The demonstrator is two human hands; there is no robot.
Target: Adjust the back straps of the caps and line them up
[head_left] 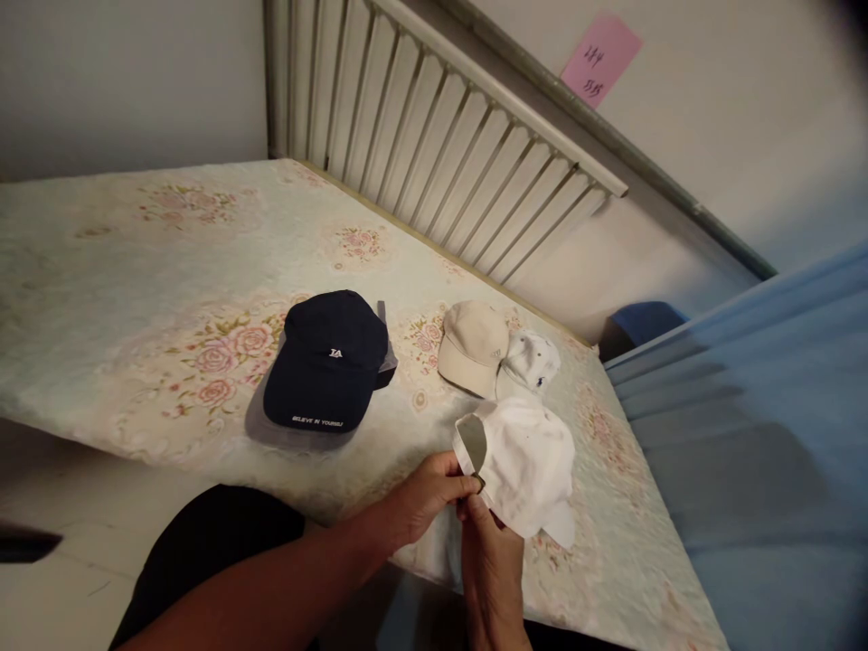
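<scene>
Head view: white cap (529, 461) gripped at its strap (464, 449)

You hold it right of the dark-blue cap (332, 348), back opening turned that way, apparently to bring the buckle (481, 482) within reach. Your left hand (427, 495) pinches the strap, thumb extended; your right hand (496, 553) angles up from below, gripping beside the buckle, fingers partly hidden.

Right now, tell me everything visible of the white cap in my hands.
The cap looks like fabric, slightly rumpled. Its brim points to the picture's lower right; the back opening faces left, showing a greenish inside. Your left hand and right hand grip it at the back strap, by a small dark fitting. Whether it touches the floral cover is unclear.
</scene>
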